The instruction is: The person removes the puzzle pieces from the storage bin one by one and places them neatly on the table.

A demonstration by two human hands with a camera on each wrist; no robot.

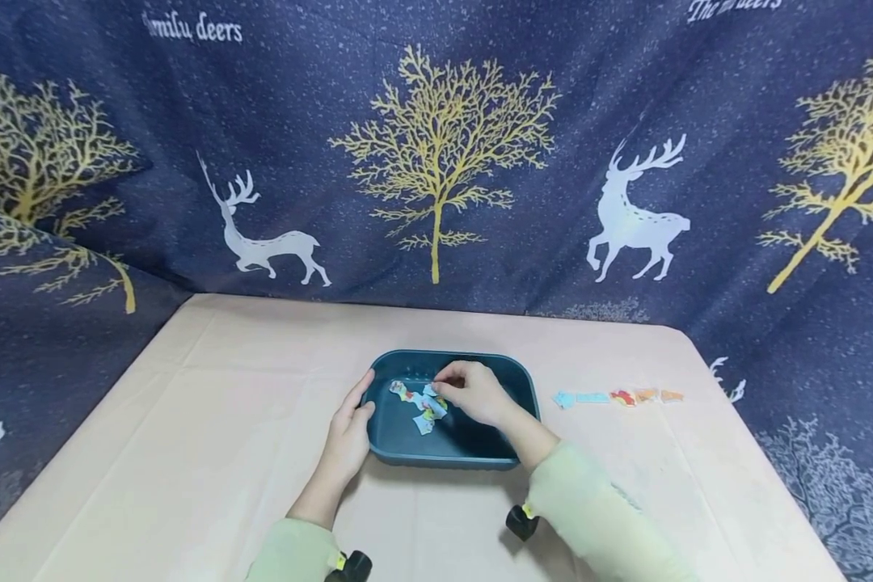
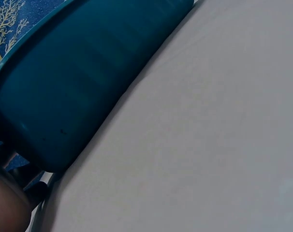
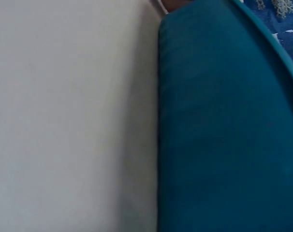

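Observation:
A dark teal plastic tub [image 1: 444, 462] stands on the table with several light blue, printed puzzle pieces [image 1: 423, 423] lying loose inside it. My left hand [image 1: 347, 428] holds the tub's left end, fingers along the outside and thumb at the rim. In the left wrist view, fingers [image 2: 37, 193] of that hand show dimly by the tub's lower corner. Reaching in over the tub's front right side, my right hand [image 1: 476, 392] pinches a puzzle piece between thumb and forefinger above the others. That piece is partly covered by the fingertips. The right wrist view shows mostly the tub's outer wall [image 3: 224, 125].
Right of the tub, several flat pieces [image 1: 622, 397] in blue, red and orange lie in a row on the pale tablecloth [image 1: 225, 420]. A dark blue cloth [image 1: 480, 242] with deer and trees hangs behind the table and along its sides.

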